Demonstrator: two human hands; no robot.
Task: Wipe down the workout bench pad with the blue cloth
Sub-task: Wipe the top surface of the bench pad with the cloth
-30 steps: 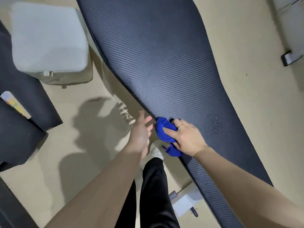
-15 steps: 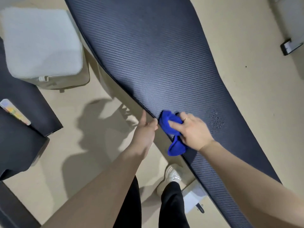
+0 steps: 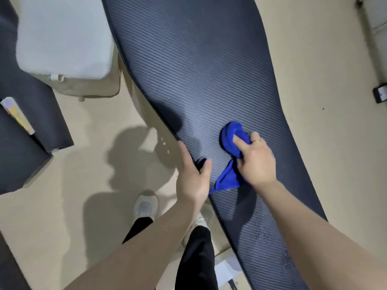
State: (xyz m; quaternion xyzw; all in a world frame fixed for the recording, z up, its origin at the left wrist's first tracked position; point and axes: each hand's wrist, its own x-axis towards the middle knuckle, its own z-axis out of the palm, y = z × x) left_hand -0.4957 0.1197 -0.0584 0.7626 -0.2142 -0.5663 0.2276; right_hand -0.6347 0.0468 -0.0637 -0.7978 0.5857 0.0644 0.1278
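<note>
The long dark bench pad [image 3: 199, 70], with a carbon-weave surface, runs from the top centre down to the lower right. My right hand [image 3: 255, 160] presses a bunched blue cloth [image 3: 231, 139] onto the pad's middle; a tail of the cloth trails toward the pad's left edge. My left hand [image 3: 192, 176] grips that left edge, thumb on top and fingers along the side. Small droplets speckle the pad lower down near my right forearm.
A pale cushioned stool [image 3: 62, 38] stands at the upper left. Dark equipment [image 3: 25, 132] with a yellow label lies at the left. My white shoes [image 3: 145, 207] are on the beige floor beside the pad. A small dark metal foot [image 3: 380, 94] sits at the right edge.
My right hand has slid the cloth from the pad's left edge toward its middle. My left hand has closed onto the pad's edge, and my feet have shifted.
</note>
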